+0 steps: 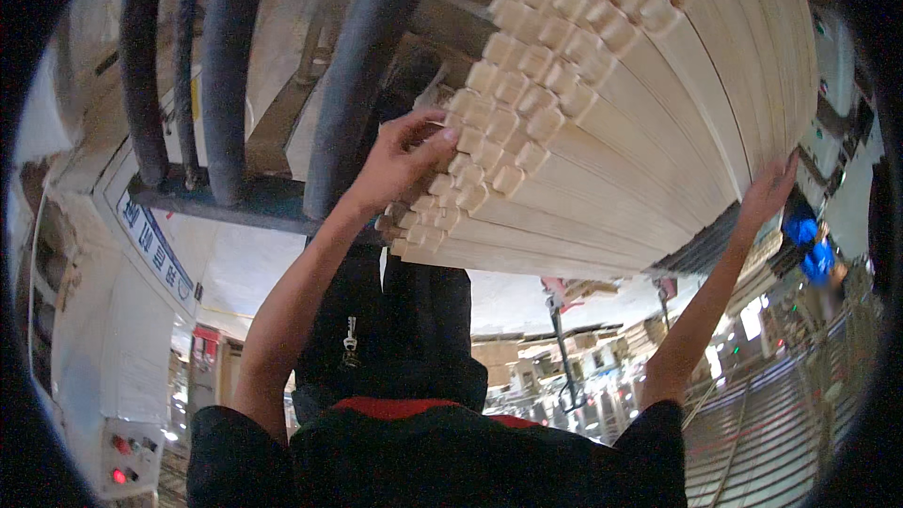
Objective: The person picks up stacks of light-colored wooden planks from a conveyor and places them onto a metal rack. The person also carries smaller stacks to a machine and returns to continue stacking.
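A broad stack of pale wooden slats [649,141] fans across the upper right. Their rounded, notched ends [513,94] form a stepped honeycomb at the left side. My left hand [404,165] is at these shaped ends, its fingers curled and the thumb pressed on the outermost pieces; it appears to grip slat ends there. At the other end of the stack, my right hand [771,190] lies against the slats with fingers stretched along them. What lies under the stack is mostly hidden.
Thick dark hoses [240,66] run down to a machine at the upper left. A white cabinet [141,310] at the left carries a control box with lit red buttons [119,475]. A person in blue [814,245] is at the far right. Metal rails [781,423] lie at lower right.
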Motion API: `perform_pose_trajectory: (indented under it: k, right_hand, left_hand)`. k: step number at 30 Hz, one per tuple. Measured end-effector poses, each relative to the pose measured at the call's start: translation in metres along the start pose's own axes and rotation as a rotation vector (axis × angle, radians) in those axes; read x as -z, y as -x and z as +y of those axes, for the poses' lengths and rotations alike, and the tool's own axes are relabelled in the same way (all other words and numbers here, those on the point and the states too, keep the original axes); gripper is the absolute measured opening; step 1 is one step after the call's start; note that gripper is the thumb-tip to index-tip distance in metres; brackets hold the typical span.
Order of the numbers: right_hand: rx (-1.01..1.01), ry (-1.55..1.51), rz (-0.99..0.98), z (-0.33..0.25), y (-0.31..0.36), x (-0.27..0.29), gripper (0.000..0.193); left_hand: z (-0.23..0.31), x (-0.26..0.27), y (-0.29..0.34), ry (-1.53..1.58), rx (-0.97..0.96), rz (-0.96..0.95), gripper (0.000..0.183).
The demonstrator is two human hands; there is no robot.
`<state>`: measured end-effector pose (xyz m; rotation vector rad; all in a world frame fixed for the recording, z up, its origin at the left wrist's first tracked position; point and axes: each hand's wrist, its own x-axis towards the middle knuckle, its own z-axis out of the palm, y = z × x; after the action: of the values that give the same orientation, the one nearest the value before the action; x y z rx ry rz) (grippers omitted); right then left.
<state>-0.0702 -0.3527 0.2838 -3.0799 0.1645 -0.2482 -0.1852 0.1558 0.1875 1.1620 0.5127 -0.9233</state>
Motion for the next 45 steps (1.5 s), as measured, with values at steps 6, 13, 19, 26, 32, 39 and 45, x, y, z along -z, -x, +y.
perform_pose_trajectory:
  k: [6, 13, 19, 26, 32, 39, 45]
  right_hand:
    - [-0.278, 0.322, -0.238, 0.103, 0.179, 0.042, 0.059]
    - [-1.381, -0.834, -0.443, 0.011, 0.267, 0.046, 0.084]
    - [-1.428, -1.14, -0.345, -0.038, 0.26, 0.04, 0.089]
    - [-1.286, -1.027, -0.367, -0.03, 0.271, 0.034, 0.084]
    - [-1.363, -1.16, -0.367, -0.039, 0.267, 0.035, 0.085]
    - [-1.361, -1.204, -0.368, -0.061, 0.258, 0.039, 0.085]
    - [-1.412, -1.124, -0.305, -0.054, 0.263, 0.035, 0.086]
  left_hand:
    - [-0.015, 0.003, 0.015, 0.047, -0.085, 0.13, 0.034]
    - [-0.017, -0.012, 0.044, -0.045, -0.002, 0.331, 0.044]
    - [-0.014, -0.021, 0.044, -0.11, 0.011, 0.363, 0.055]
    - [-0.011, -0.024, 0.044, -0.179, -0.042, 0.332, 0.054]
    - [-0.011, -0.023, 0.043, -0.138, -0.036, 0.316, 0.051]
    - [-0.01, -0.02, 0.044, -0.126, -0.049, 0.3, 0.048]
    - [-0.008, -0.02, 0.044, -0.142, -0.01, 0.299, 0.047]
